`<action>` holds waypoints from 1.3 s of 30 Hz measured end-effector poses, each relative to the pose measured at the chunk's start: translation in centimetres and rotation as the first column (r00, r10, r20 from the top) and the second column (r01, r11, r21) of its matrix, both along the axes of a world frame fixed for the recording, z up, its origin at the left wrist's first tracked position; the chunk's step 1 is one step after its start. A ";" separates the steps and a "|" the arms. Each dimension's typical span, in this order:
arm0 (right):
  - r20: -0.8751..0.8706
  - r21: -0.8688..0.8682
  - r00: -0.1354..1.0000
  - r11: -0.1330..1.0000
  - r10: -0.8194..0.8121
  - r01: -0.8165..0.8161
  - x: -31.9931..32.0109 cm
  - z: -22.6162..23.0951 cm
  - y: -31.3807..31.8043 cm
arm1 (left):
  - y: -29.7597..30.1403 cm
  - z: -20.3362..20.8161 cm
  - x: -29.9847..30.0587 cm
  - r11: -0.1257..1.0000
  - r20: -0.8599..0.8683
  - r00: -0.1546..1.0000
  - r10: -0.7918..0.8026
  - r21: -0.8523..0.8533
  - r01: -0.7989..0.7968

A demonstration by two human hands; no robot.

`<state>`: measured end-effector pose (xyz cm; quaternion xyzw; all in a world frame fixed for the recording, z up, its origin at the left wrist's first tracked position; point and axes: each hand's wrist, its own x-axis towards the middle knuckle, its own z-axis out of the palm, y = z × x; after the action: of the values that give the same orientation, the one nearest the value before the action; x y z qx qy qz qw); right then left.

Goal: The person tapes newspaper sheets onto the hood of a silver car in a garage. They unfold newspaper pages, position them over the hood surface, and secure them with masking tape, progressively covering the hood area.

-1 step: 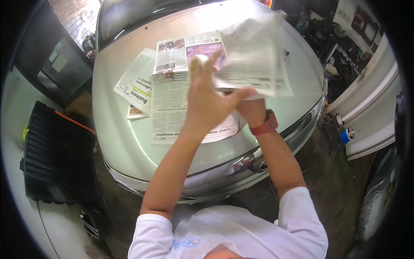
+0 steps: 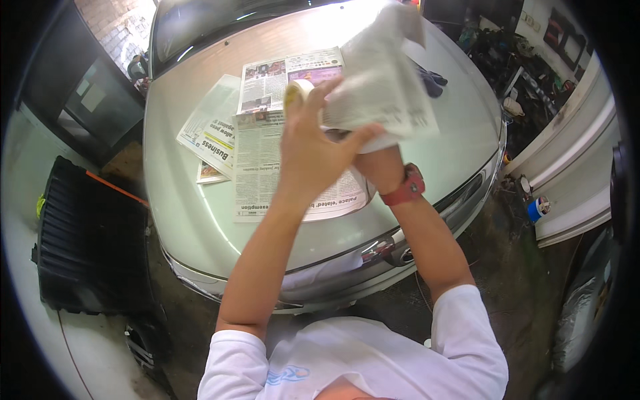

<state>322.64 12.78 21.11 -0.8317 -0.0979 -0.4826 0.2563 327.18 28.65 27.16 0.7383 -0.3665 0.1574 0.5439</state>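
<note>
A roll of tape (image 2: 300, 90), pale with a yellowish inner side, is held at the fingers of my left hand (image 2: 310, 143). Its thumb stretches right, against the lower edge of a lifted newspaper sheet (image 2: 383, 93). My right hand (image 2: 379, 167) grips that sheet from below; its fingers are largely hidden behind paper and my left thumb. The raised sheet is folded over and blurred by motion. Under both hands a spread newspaper (image 2: 260, 173) lies on the light car hood (image 2: 193, 220). More newspaper (image 2: 210, 137) sticks out at its left.
A dark cloth-like item (image 2: 432, 81) rests on the hood at right. The car's front grille edge (image 2: 380, 250) faces me. A black plastic panel (image 2: 93, 240) stands at left. Cluttered dark items (image 2: 493, 67) fill the back right, and a blue-banded container (image 2: 535, 210) sits by the right wall.
The lifted sheet has swung and folded over, uncovering the dark item on the hood. Both hands have shifted slightly left, with the tape roll moving along.
</note>
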 end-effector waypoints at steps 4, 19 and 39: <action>0.052 0.103 0.981 0.976 0.186 -0.190 0.9 3.5 2.5 | 4.7 1.8 3.1 0.997 -0.131 0.989 0.070 -0.009 -0.071; 0.204 0.790 0.904 0.482 0.376 -0.379 -0.8 -0.1 1.1 | 2.7 2.8 -6.7 0.944 0.510 0.860 0.031 0.267 -0.192; 0.372 0.919 0.926 0.166 -0.061 -0.358 -4.3 3.0 3.8 | 2.0 -6.1 -4.5 0.691 0.306 0.938 0.165 0.643 -0.331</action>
<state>318.37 16.57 24.09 -0.3678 0.1100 -0.5332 0.7539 322.65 30.65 21.10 0.9064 -0.3536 0.1655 0.1613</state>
